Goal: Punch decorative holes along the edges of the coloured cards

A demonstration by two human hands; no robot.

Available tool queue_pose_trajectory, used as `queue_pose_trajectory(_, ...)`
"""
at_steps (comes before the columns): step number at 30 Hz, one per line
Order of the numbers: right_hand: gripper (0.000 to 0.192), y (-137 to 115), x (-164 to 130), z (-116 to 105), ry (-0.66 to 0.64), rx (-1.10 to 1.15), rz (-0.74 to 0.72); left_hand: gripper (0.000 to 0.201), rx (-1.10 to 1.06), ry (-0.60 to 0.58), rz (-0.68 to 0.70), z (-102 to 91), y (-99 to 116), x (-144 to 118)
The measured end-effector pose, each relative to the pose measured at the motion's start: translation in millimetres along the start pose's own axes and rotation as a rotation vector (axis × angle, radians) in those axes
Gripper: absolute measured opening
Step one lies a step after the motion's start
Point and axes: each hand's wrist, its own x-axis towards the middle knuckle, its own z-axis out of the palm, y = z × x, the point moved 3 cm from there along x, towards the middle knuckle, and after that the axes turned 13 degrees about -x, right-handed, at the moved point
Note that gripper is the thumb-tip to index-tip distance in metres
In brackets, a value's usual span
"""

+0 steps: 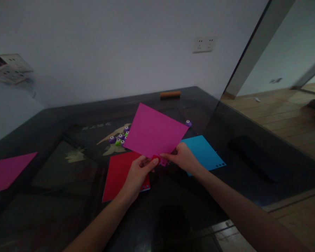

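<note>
"Holding?"
"My left grip clamps a red piece, my right grip the pink sheet, extending beyond both."
"Around them?"
"Glossy black table below, pale wall beyond, wooden floor rightward."

Magenta sheet: flat, tilted, lower corner pinched in right hand. Small red object: under left hand's thumb, at sheet's lower edge.

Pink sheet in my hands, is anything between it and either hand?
On one side, yes: a small red object sits under the thumb of the left hand, at the near corner of the pink sheet. Nothing visible comes between the sheet and the right hand, which holds its near edge.
</note>
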Motion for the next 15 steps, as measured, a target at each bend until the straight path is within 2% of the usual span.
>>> queue_pose_trajectory(15, 0.022, 1.6, 0.0, 1.2, -0.033, 0.01, -0.005, 0.029, -0.002, -0.066, 0.0, -2.4, -3.1, 2.2)
